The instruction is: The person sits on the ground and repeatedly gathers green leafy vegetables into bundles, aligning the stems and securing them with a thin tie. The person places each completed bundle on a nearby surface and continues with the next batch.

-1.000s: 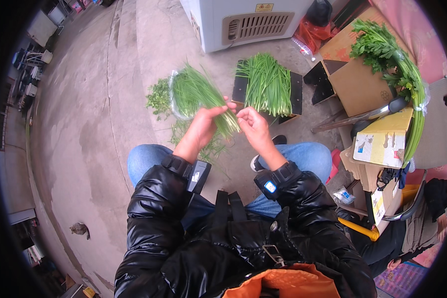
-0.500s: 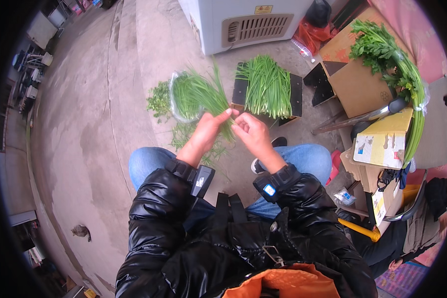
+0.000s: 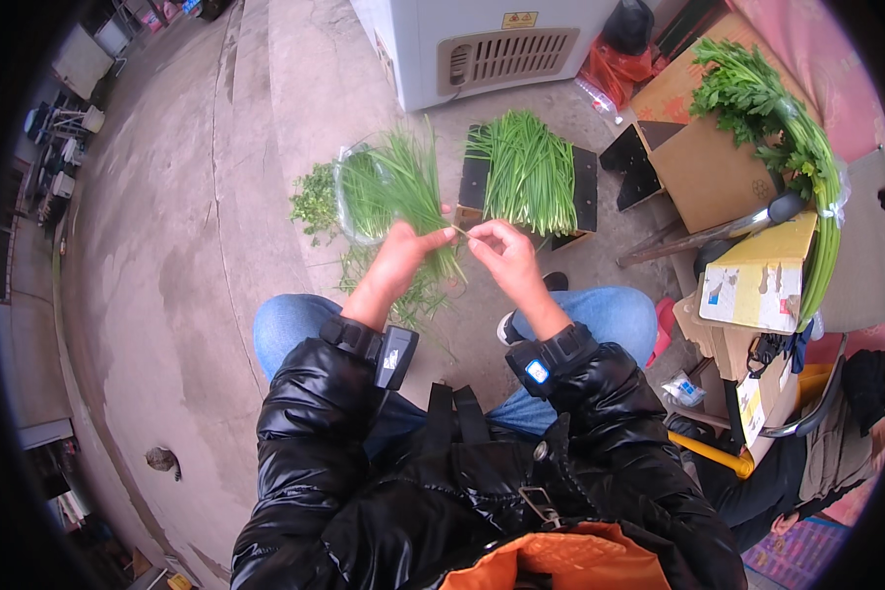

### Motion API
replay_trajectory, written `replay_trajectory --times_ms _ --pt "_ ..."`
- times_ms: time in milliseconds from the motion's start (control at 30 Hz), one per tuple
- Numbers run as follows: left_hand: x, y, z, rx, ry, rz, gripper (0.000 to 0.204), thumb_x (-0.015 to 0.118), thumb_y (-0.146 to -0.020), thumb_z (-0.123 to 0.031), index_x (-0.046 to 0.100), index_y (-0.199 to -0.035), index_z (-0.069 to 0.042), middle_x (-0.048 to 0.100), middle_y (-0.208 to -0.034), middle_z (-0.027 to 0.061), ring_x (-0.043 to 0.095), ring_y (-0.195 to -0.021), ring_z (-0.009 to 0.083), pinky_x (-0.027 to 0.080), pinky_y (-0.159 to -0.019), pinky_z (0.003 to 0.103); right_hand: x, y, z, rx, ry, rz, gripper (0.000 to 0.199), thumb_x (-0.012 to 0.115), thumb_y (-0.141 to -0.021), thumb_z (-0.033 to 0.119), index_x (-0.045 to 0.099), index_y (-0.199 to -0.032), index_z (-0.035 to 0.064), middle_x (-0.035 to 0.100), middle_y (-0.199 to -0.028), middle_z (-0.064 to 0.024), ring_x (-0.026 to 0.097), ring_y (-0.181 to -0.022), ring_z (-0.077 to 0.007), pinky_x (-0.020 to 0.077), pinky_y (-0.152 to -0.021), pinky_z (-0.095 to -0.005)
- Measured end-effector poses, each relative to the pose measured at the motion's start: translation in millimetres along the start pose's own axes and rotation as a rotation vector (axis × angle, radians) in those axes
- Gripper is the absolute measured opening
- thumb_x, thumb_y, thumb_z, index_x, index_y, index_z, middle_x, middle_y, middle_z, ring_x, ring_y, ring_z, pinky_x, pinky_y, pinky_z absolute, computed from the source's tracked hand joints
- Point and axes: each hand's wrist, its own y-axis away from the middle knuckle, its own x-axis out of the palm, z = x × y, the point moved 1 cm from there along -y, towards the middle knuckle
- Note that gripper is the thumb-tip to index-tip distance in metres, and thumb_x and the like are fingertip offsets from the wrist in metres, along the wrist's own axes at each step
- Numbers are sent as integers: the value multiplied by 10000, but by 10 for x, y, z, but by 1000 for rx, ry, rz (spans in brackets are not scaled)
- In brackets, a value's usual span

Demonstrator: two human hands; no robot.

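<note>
See a small striped cat [image 3: 162, 459] on the concrete at near left. Farther off and a little right, find leafy green herbs [image 3: 312, 197] on the ground, just beside a clear plastic bag [image 3: 342, 211] with thin greens inside. Note loose green trimmings [image 3: 356, 267] strewn on its near side. Find the bunch of long green stalks [image 3: 413, 182] in the left hand [image 3: 403, 251], gripped with thumb and fingers closed around it, leaf tips fanned toward the far side; cannot tell how the hidden fingers lie. Make out one thin strand [image 3: 462, 233] from the left thumb to the right hand [image 3: 504, 251], nearly closed, pinching it at the fingertips. Just beyond, see a pile of green stalks [image 3: 531, 172] on a black-topped stand [image 3: 586, 187], near a white appliance [image 3: 423, 59]. Farther right, see a cardboard box [image 3: 708, 177], then celery [image 3: 824, 256] and, at near right, another person [image 3: 836, 442].
</note>
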Motion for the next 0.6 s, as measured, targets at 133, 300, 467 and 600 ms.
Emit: replay_trajectory --times_ms 133,300,467,600 --pt "12 27 26 -11 -94 22 334 676 -788 -75 570 -1099 -18 613 -892 28 569 -812 131 453 -744 261 17 10 6 41 -46 41 122 645 -815 105 627 -885 6 590 -840 -15 531 -731 -76 421 -655 -214" --pt "4 -5 45 30 -4 6 275 682 -788 -79 585 -1036 -13 605 -853 18 564 -768 111 450 -699 258 2 5 -26 59 -52 61 124 656 -803 99 625 -879 6 587 -832 -11 526 -722 -71 418 -652 -214" --pt "-10 -10 68 43 -45 -6 231 676 -789 -83 590 -990 -7 604 -832 17 559 -746 108 448 -665 256 19 8 -38 80 1 85 124 661 -797 95 624 -889 21 582 -780 11 505 -657 -49 413 -592 -199" --pt "5 -2 84 6 -117 -2 208 683 -784 -69 608 -970 -11 615 -830 10 564 -743 104 451 -667 248 55 9 -19 134 -137 85 113 650 -812 101 599 -884 31 560 -711 27 487 -592 -35 395 -538 -177"
